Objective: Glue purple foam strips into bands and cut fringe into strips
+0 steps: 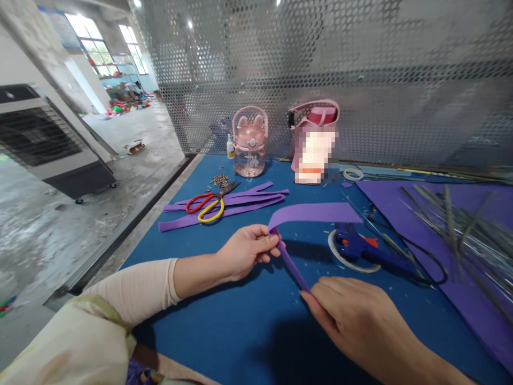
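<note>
1. Right hand (pixel 352 315) nearest the camera, at the desk's near edge, fingers closed on the lower end of the purple strip (pixel 308 214)
2. Left hand (pixel 246 250) pinches the strip at its fold, thumb over fingers, just above the desk (pixel 240 321) near its middle
3. Strip bends at the left-hand pinch; its wide end hangs out toward the glue gun (pixel 360 247)
4. To do it well, I'd judge: keep the pinch tight at the fold, pull the lower end taut, edges aligned, no twist
5. Scissors (pixel 210 203) lie on spare strips (pixel 232 206) toward the left edge; bottle (pixel 249 141) at the far edge, purple sheet (pixel 441 235) on the right
</note>
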Tool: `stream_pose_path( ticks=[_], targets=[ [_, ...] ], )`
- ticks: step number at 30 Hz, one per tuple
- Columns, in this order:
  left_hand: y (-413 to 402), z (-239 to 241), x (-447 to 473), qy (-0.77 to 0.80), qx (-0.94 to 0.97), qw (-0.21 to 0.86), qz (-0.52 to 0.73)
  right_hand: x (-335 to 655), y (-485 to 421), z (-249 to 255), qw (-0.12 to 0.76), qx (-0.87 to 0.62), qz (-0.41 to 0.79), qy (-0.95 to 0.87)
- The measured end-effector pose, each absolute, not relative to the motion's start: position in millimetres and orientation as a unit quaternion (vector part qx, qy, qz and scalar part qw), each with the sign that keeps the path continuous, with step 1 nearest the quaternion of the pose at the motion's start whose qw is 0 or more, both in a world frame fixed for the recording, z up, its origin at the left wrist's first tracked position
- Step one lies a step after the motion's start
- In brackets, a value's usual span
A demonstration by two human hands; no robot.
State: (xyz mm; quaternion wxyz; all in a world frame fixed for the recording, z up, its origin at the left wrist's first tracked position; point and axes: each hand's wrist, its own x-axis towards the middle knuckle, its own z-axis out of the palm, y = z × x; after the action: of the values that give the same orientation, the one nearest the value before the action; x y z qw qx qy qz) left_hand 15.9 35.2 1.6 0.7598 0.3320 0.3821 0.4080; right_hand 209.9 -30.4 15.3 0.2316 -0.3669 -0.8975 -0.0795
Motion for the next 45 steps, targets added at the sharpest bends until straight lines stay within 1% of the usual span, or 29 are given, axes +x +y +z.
stream_pose_path(
  ticks=[3,8,13,16,18,20,22,23,25,27,29,30,32,34,36,38,39,41,43,45],
  targets=[
    [40,1,14,0.383,0.337,0.759,0.404,210,-30,16,0.234,-0.372,-0.071,-0.895],
    [43,0,12,0.316,0.356,0.772,0.42,210,-29,12,0.239,-0.399,-0.051,-0.883],
    [28,-7,21,0.298,0.386,0.808,0.33,208,-30,8,0.247,-0.416,-0.04,-0.874],
    [22,-9,25,0.292,0.341,0.829,0.334,206,-31,8,0.248,-0.407,-0.012,-0.879],
    [25,-5,21,0.28,0.289,0.861,0.312,208,-30,10,0.252,-0.399,0.011,-0.882],
    [31,2,13,0.281,0.268,0.889,0.241,214,-26,14,0.288,-0.443,-0.022,-0.848],
    [37,10,1,0.303,0.294,0.894,0.151,223,-20,18,0.334,-0.513,-0.112,-0.783],
    [39,14,-5,0.316,0.316,0.888,0.11,228,-17,21,0.342,-0.535,-0.159,-0.756],
    [40,22,-16,0.327,0.364,0.871,0.044,237,-10,24,0.312,-0.537,-0.213,-0.754],
    [38,27,-26,0.316,0.402,0.859,-0.004,245,-4,24,0.254,-0.487,-0.222,-0.806],
    [35,29,-35,0.301,0.442,0.844,-0.043,249,-2,21,0.213,-0.419,-0.174,-0.865],
    [34,29,-40,0.293,0.467,0.832,-0.061,250,-2,19,0.201,-0.399,-0.124,-0.886],
    [33,29,-48,0.286,0.525,0.796,-0.095,250,-5,16,0.183,-0.406,0.02,-0.895],
    [35,28,-56,0.301,0.581,0.748,-0.109,248,-9,15,0.157,-0.449,0.178,-0.861],
    [38,31,-63,0.337,0.642,0.683,-0.084,245,-13,14,0.119,-0.475,0.312,-0.814],
    [42,34,-66,0.358,0.737,0.572,-0.037,242,-16,12,0.086,-0.486,0.385,-0.78],
    [44,36,-67,0.355,0.789,0.501,-0.015,240,-17,12,0.077,-0.491,0.39,-0.775],
    [49,37,-68,0.334,0.869,0.366,0.009,238,-17,13,0.075,-0.505,0.344,-0.788],
    [54,34,-68,0.315,0.907,0.278,0.008,241,-15,19,0.107,-0.531,0.243,-0.805],
    [57,28,-66,0.307,0.926,0.22,-0.002,251,-8,27,0.168,-0.568,0.099,-0.799]
  ],
)
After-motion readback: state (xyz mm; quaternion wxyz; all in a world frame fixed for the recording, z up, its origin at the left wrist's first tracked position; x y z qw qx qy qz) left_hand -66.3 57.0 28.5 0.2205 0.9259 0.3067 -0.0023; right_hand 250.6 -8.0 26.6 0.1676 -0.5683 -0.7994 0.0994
